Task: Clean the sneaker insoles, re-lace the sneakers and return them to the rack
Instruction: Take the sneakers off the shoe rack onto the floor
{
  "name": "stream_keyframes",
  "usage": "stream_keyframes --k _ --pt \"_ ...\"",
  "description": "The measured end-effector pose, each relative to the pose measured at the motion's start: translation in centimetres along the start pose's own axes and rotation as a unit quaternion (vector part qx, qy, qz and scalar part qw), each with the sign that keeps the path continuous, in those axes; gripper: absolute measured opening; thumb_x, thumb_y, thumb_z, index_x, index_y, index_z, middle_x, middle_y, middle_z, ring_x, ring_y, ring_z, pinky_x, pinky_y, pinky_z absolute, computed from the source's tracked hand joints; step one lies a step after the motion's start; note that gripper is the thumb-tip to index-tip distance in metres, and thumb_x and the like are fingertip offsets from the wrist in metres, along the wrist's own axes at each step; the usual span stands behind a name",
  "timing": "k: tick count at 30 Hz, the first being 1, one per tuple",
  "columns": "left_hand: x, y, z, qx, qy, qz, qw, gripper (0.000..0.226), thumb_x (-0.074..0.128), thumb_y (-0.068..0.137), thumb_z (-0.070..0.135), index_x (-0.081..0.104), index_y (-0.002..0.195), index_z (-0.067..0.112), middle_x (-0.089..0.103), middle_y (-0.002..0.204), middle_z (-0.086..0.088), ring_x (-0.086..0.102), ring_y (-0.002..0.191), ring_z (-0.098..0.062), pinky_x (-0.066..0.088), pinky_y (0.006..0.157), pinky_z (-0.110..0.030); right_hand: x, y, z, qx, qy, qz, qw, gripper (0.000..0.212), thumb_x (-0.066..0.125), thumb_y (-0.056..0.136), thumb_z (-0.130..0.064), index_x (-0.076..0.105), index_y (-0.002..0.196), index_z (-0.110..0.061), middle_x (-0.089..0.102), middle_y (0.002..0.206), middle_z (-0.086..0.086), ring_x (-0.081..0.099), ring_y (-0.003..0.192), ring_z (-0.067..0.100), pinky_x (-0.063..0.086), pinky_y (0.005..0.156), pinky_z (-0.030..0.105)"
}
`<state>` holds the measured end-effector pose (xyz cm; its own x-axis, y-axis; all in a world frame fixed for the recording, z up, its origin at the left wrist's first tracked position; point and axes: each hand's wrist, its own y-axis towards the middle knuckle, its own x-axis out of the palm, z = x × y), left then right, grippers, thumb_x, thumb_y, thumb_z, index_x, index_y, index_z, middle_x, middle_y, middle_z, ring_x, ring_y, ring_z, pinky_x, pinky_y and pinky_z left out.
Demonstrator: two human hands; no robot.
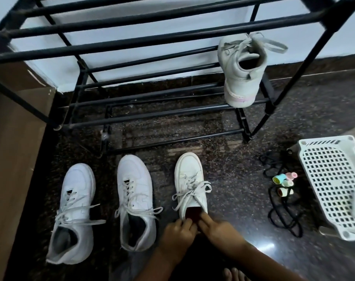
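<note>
Three white sneakers stand on the dark floor, toes toward a black rack (152, 116). The right sneaker (189, 175) has loose laces and a dark red insole (193, 212) showing at its opening. My left hand (177, 236) and my right hand (219, 230) are both at that heel opening, fingers curled at the insole's rear edge. The middle sneaker (135, 191) and the left sneaker (75, 199) are laced, with their bows loose. A fourth, greyish sneaker (241, 72) rests heel-out on a rack shelf at the right.
A white perforated plastic basket (332, 179) lies on the floor at the right. Beside it lie black laces (282, 216) and small pastel rolls (284, 182). A brown cardboard box (12, 149) stands at the left. Bare toes (233, 273) show at the bottom edge.
</note>
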<state>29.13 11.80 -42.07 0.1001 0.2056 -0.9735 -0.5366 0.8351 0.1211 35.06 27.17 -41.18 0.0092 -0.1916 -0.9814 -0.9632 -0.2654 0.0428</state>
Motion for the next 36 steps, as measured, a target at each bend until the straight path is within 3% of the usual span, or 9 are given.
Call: stream_keyframes --k 5,8,11,15,18,24,28,32,36 --pt "-3.8 2.8 -1.0 -0.014 -0.085 0.05 0.995 0.037 0.049 0.083 0.052 0.058 0.107 0.025 0.071 0.105 0.002 0.067 0.059 -0.014 0.049 0.042 -0.021 -6.7 2.0 2.0 0.078 0.068 0.028 0.994 0.039 0.046 0.079 -0.039 0.056 0.112 -0.023 0.062 0.109 -0.003 0.061 0.051 0.011 0.043 0.037 0.021" --pt "-10.4 9.7 -0.9 -0.031 -0.136 0.166 0.976 0.034 0.054 0.09 0.035 0.068 0.111 0.012 0.069 0.112 -0.006 0.071 0.081 -0.017 0.058 0.063 -0.028 -14.4 5.0 6.1 0.144 0.065 0.184 0.97 0.04 0.048 0.086 -0.025 0.053 0.124 -0.015 0.058 0.121 0.005 0.062 0.056 0.018 0.048 0.043 0.024" --pt "-16.6 18.5 -0.6 -0.048 -0.124 0.207 0.969 0.052 0.067 0.084 0.013 0.051 0.133 0.008 0.053 0.135 -0.009 0.066 0.099 -0.02 0.053 0.079 -0.027 -21.3 9.0 11.3 0.229 -0.006 0.263 0.937 0.048 0.058 0.087 -0.012 0.047 0.134 -0.01 0.049 0.133 0.01 0.063 0.069 0.027 0.042 0.053 0.026" --pt "-19.4 27.6 -0.7 -0.063 -0.073 0.144 0.985 0.072 0.064 0.083 0.01 0.03 0.145 0.018 0.032 0.15 0.0 0.055 0.116 -0.026 0.049 0.087 -0.037 -24.2 13.1 16.5 0.273 -0.053 0.171 0.945 0.056 0.054 0.09 -0.013 0.035 0.142 -0.013 0.033 0.145 0.008 0.059 0.093 0.039 0.039 0.061 0.038" --pt "-18.4 30.8 -1.0 -0.048 -0.042 0.079 0.995 0.058 0.06 0.084 0.009 0.04 0.138 0.017 0.042 0.142 -0.002 0.051 0.118 -0.027 0.045 0.089 -0.039 -23.4 14.2 18.2 0.25 -0.059 0.115 0.96 0.035 0.05 0.093 -0.011 0.044 0.127 -0.005 0.041 0.133 0.014 0.058 0.091 0.043 0.036 0.061 0.041" --pt "-18.0 29.3 -0.5 -0.008 -0.06 0.147 0.987 0.027 0.063 0.078 0.003 0.058 0.105 0.006 0.057 0.108 -0.01 0.06 0.089 -0.036 0.048 0.068 -0.044 -23.2 12.1 17.2 0.166 -0.075 0.167 0.969 0.017 0.051 0.087 -0.004 0.051 0.105 -0.002 0.05 0.112 0.016 0.056 0.074 0.04 0.029 0.053 0.036" --pt "-18.8 22.5 2.3 0.042 -0.083 0.177 0.98 0.019 0.063 0.078 0.006 0.063 0.097 0.006 0.061 0.095 -0.008 0.06 0.071 -0.028 0.046 0.059 -0.036 -23.8 6.7 12.2 0.118 -0.038 0.177 0.976 0.028 0.039 0.084 -0.021 0.046 0.11 -0.012 0.05 0.111 0.009 0.058 0.076 0.032 0.047 0.051 0.038" --pt "-17.0 13.5 6.3 0.055 -0.083 0.044 0.994 0.03 0.036 0.089 0.023 0.065 0.091 0.017 0.064 0.086 -0.001 0.062 0.071 -0.021 0.051 0.058 -0.035 -21.3 -1.8 6.2 0.083 -0.02 0.13 0.988 0.041 0.04 0.079 -0.016 0.05 0.119 -0.012 0.044 0.115 0.001 0.06 0.078 0.028 0.055 0.05 0.035" --pt "-11.5 8.5 8.2 0.095 -0.17 -0.009 0.981 0.009 0.051 0.085 0.021 0.06 0.087 0.022 0.061 0.081 0.003 0.061 0.062 -0.016 0.051 0.047 -0.031 -15.4 -7.4 4.5 0.101 0.015 0.054 0.993 0.043 0.04 0.078 -0.018 0.048 0.12 -0.016 0.046 0.12 -0.003 0.062 0.074 0.019 0.052 0.049 0.022"
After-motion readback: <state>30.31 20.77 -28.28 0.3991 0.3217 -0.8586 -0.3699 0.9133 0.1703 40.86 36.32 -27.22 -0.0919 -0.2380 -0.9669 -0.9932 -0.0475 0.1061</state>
